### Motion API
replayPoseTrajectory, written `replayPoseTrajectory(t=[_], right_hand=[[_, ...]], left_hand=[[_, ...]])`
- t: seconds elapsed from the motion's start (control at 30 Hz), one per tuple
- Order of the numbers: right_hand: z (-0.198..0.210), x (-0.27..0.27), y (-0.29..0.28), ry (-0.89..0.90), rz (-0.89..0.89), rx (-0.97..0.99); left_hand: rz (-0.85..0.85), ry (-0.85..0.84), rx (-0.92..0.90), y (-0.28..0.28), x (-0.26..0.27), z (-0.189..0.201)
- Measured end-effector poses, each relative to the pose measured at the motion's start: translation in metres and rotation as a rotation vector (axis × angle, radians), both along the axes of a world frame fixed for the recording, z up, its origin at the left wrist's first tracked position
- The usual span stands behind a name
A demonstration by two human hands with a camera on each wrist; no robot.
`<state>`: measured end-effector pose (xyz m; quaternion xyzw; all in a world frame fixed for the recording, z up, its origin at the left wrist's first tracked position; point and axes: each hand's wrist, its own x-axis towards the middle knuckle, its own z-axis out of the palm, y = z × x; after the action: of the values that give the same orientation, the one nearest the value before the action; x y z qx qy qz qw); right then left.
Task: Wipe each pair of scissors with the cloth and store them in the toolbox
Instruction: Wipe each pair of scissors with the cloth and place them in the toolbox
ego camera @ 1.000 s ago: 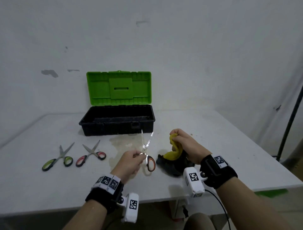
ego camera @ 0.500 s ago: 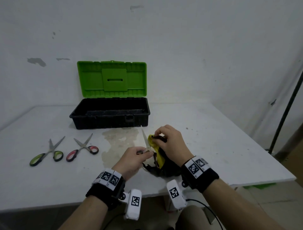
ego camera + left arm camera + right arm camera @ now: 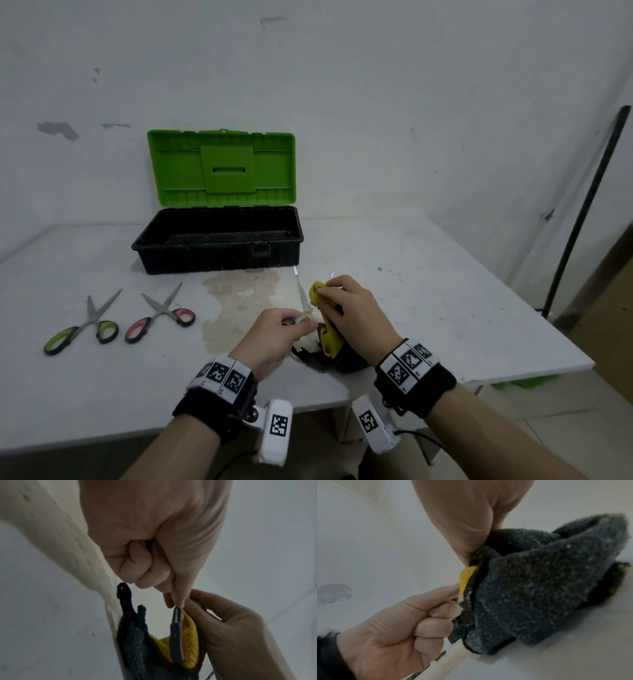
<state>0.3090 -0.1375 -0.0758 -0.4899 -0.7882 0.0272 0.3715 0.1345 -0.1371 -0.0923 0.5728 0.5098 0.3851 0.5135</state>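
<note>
My left hand grips the orange-handled scissors by the handles, with the blades spread and pointing up. One bare blade stands left of my right hand. That hand pinches the yellow and dark grey cloth around the other blade, whose tip just shows above the fingers. In the left wrist view a handle loop of the scissors lies against the cloth. The cloth fills the right wrist view, beside my left hand. The black toolbox stands open behind, its green lid upright.
Green-handled scissors and red-handled scissors lie on the white table at the left, in front of the toolbox. A stain marks the table centre. A dark pole leans at the right, past the table edge.
My right hand brought the cloth from the right of the scissors onto one blade and now pinches it there. The left hand kept holding the scissors upright.
</note>
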Motion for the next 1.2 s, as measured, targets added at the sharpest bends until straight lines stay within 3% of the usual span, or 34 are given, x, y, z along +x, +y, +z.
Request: replayPoseTrajectory(t=[0.27, 0.47, 0.7, 0.77, 0.87, 0.93, 1.13, 1.2], right_hand=[[0.003, -0.002, -0.004, 0.056, 0.015, -0.025], [-0.001, -0.003, -0.001, -0.114, 0.066, 0.023], [0.015, 0.012, 0.016, 0.075, -0.143, -0.003], [0.013, 0.01, 0.008, 0.082, -0.088, 0.026], [0.001, 0.0, -0.006, -0.065, 0.085, -0.002], [-0.005, -0.002, -0.005, -0.13, 0.091, -0.008], [0.014, 0.016, 0.016, 0.031, -0.113, -0.027], [0.018, 0.014, 0.011, 0.041, -0.08, 0.012]], left_hand=[[0.006, 0.046, -0.003, -0.004, 0.003, 0.007], [0.038, 0.062, -0.027, -0.005, 0.002, 0.002], [0.081, 0.1, -0.06, -0.002, -0.002, -0.002], [0.083, 0.081, -0.068, -0.002, -0.002, 0.001], [0.069, 0.076, -0.08, -0.003, 0.0, 0.005], [0.054, 0.058, -0.082, -0.002, 0.001, 0.003], [0.025, 0.013, -0.065, 0.0, 0.001, -0.001], [0.012, 0.027, -0.04, -0.003, 0.002, 0.002]])
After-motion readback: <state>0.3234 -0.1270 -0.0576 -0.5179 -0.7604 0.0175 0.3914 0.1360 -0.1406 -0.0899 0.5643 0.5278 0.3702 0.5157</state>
